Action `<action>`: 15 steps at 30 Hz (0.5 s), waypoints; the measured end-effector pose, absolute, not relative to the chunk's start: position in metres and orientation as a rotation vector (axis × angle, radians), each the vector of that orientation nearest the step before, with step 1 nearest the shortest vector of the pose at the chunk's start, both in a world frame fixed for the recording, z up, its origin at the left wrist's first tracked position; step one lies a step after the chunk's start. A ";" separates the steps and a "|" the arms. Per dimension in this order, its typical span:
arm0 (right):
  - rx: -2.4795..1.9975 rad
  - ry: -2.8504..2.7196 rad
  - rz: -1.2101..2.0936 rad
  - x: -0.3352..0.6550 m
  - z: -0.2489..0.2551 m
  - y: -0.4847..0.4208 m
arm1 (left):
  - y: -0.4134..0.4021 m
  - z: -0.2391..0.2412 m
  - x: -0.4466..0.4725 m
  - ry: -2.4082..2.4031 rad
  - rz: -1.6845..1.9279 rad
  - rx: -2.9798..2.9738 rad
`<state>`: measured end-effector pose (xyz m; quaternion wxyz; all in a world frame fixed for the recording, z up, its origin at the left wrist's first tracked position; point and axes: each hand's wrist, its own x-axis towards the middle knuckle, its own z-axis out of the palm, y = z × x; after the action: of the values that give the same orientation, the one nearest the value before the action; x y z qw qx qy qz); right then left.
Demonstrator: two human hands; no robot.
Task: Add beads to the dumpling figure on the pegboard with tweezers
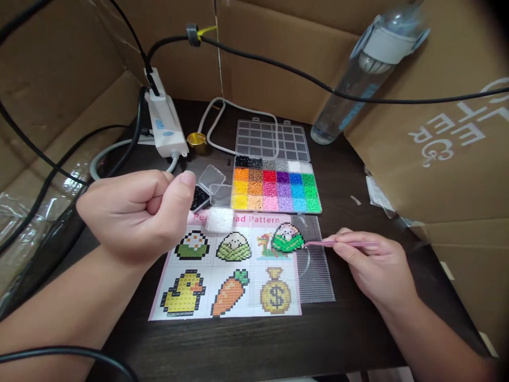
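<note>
My left hand [139, 212] is raised above the table in a closed fist, thumb on top; nothing shows inside it. My right hand [376, 265] pinches pink tweezers [338, 244] whose tip touches a green and white bead figure [287, 239] on a clear pegboard [316, 265]. The pegboard overlaps the right edge of a printed bead pattern sheet [230, 268] showing dumplings, a duck, a carrot and a money bag. Behind it sits an open bead organiser [276, 183] with many colours. A small pile of white beads [219, 219] lies on the sheet's top edge.
Small clear boxes [212, 185], one with black beads, sit left of the organiser. A white power adapter [165, 119], a gold cap [196, 140], cables and a tilted clear bottle [358, 74] lie at the back. Cardboard walls surround the dark table [258, 339].
</note>
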<state>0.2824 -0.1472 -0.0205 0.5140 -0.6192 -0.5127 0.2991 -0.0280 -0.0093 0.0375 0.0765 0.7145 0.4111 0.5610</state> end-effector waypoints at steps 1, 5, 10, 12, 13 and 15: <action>-1.499 -1.237 0.713 0.282 -0.020 -0.147 | -0.009 0.038 -0.028 1.238 1.671 2.140; -1.518 -1.261 0.723 0.283 -0.020 -0.148 | -0.007 0.038 -0.030 1.284 1.681 2.126; -1.497 -1.251 0.738 0.284 -0.023 -0.149 | -0.006 0.034 -0.032 1.280 1.686 2.120; -1.492 -1.249 0.751 0.283 -0.022 -0.149 | -0.006 0.033 -0.032 1.283 1.666 2.117; -1.494 -1.250 0.752 0.283 -0.022 -0.149 | -0.006 0.033 -0.033 1.291 1.659 2.108; -1.502 -1.254 0.745 0.282 -0.021 -0.149 | -0.006 0.034 -0.033 1.294 1.641 2.098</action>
<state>0.2822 -0.1487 -0.0212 0.5004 -0.6212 -0.5185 0.3079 -0.0326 -0.0062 0.0339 0.0902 0.7056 0.4351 0.5520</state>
